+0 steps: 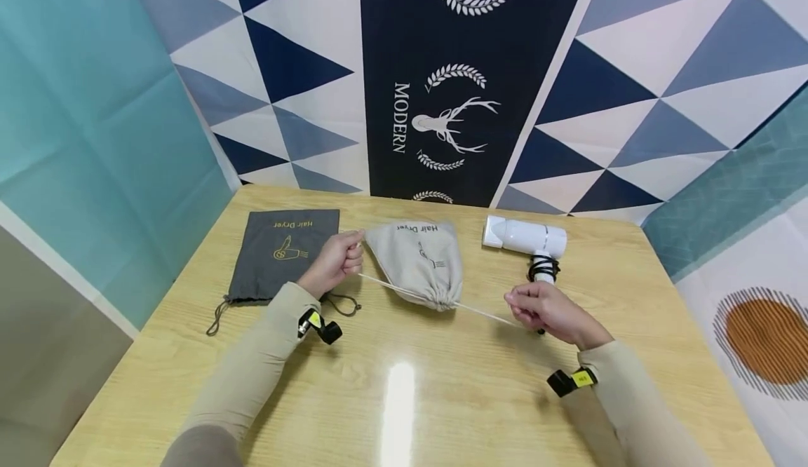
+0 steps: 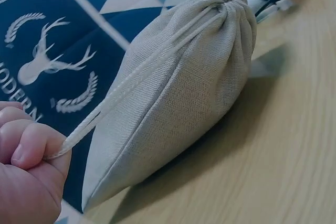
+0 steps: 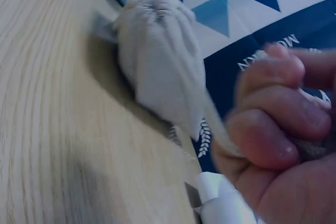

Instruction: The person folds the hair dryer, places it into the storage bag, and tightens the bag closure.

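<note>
A beige cloth drawstring bag [image 1: 419, 260], printed "Hair Dryer" with a dryer drawing, is between the hands, its gathered mouth facing the person. White cords leave the mouth on both sides. My left hand [image 1: 341, 256] grips one doubled drawstring [image 2: 113, 95], fingers curled around it in the left wrist view. On the other side my right hand [image 1: 546, 309] grips the opposite drawstring [image 1: 486, 314], its fingers folded over the cord in the right wrist view. Both cords run taut and the mouth is bunched closed. What the bag contains is hidden.
A dark grey drawstring bag [image 1: 259, 264] with yellow print lies flat behind the left forearm. To the right is a white hair dryer [image 1: 524, 235], a black cord [image 1: 541, 268] wound around its handle. The wooden table [image 1: 353, 397] meets a patterned backdrop at the back.
</note>
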Available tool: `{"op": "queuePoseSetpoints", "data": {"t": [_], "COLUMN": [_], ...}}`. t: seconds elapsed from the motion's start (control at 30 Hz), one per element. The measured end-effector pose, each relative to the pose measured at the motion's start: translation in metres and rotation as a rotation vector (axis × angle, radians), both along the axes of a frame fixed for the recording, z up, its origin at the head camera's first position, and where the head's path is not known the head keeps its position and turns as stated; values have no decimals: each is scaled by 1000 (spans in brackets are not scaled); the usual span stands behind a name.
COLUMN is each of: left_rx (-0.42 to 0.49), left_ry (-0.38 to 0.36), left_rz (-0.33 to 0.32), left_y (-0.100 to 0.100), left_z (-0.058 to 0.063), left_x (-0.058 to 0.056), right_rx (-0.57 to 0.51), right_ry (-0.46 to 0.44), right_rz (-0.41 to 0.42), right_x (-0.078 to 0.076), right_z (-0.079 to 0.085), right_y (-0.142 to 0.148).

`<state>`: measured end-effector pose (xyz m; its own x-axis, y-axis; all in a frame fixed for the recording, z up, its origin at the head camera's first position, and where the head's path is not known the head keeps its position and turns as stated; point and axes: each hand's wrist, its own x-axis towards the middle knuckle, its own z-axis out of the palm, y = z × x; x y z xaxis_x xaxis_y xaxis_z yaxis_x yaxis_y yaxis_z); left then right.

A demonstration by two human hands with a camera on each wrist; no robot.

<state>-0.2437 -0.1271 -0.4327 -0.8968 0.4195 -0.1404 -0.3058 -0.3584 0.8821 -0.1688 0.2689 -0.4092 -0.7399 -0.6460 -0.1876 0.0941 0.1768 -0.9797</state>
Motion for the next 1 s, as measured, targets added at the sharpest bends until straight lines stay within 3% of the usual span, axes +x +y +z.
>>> {"op": "queuePoseSetpoints", "data": {"t": [0.13,0.27,0.37,0.43,0.53,0.63,0.8,0.9,1.0], "left_rx": [-38,-171,-253,-264,-239,-213,-189,-164,-178], "left_ry": [34,128,164,152,86,22,12,56,93], "left_rz": [-101,-199,-201,-165,-102,-97,-96,-59,3], "left_y": [16,24,24,21,14,5,-2,-3,0], "left_z": [-4,-5,-7,-9,-13,-17,-23,-24,-22], "left_x": [6,13,14,14,12,14,14,10,4], "right_rx": [-16,-120,-189,-182,-129,-63,153,304,384], "right_ry": [0,71,91,59,-8,-11,121,203,267], "right_rz": [274,571,668,616,429,256,36,-73,-150], "right_x": [11,16,13,9,-1,-9,-18,-27,-39], "right_z": [8,15,14,11,0,-12,-19,-18,-17], "right_y": [7,8,5,5,7,9,6,1,-4]}}
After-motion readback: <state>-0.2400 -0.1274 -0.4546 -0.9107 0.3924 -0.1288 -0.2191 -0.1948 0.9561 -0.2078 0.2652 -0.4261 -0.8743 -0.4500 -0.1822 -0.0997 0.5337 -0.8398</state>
